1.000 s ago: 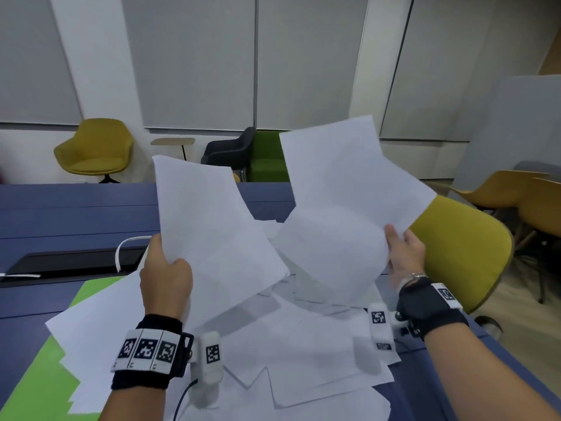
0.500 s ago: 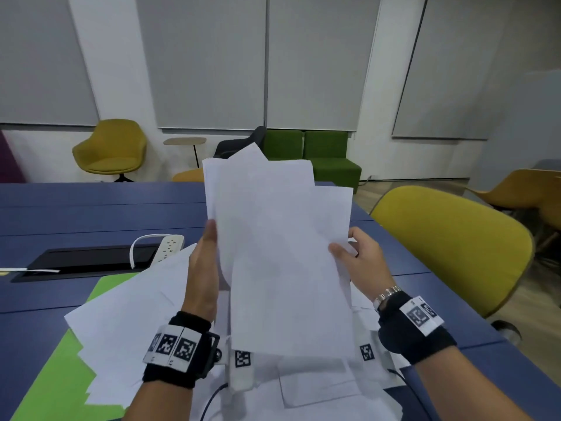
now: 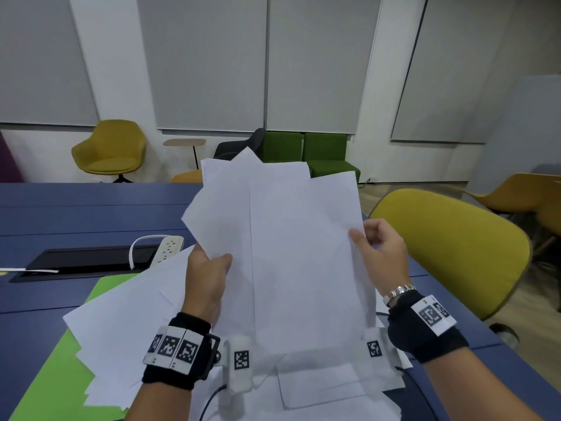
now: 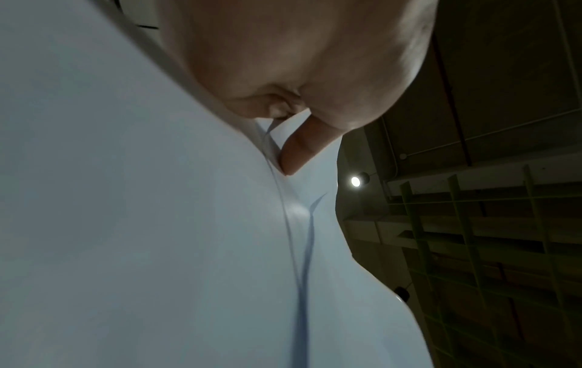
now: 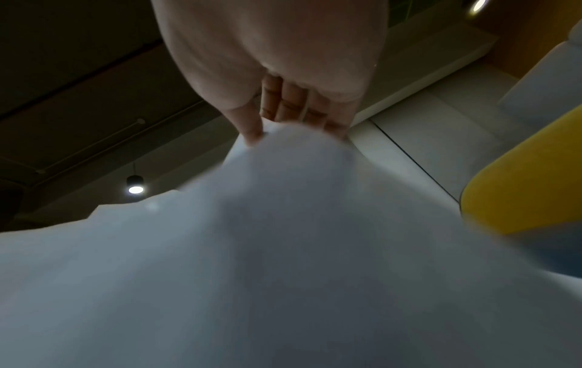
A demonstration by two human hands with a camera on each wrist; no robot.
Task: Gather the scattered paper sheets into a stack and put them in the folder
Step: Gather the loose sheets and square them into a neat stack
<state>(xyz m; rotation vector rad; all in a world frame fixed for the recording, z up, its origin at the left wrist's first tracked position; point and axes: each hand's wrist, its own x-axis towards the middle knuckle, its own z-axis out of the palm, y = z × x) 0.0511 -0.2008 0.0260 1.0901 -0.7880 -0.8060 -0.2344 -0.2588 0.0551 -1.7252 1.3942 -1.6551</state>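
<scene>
Left hand [image 3: 206, 281] grips the left edge of a raised bundle of paper sheets [image 3: 291, 256], thumb on the near face, fingers behind. Right hand [image 3: 379, 253] pinches the bundle's right edge between thumb and curled fingers. The bundle stands roughly upright between the two hands, sheets uneven and fanned at the top. Below and around the hands, loose sheets [image 3: 127, 323] lie scattered and overlapping on the blue surface [image 3: 76, 220]. A green folder [image 3: 51, 378] lies flat beneath them at the left, partly covered. A white power strip [image 3: 168, 247] rests farther back; a yellow chair [image 3: 455, 253] stands at the right.
</scene>
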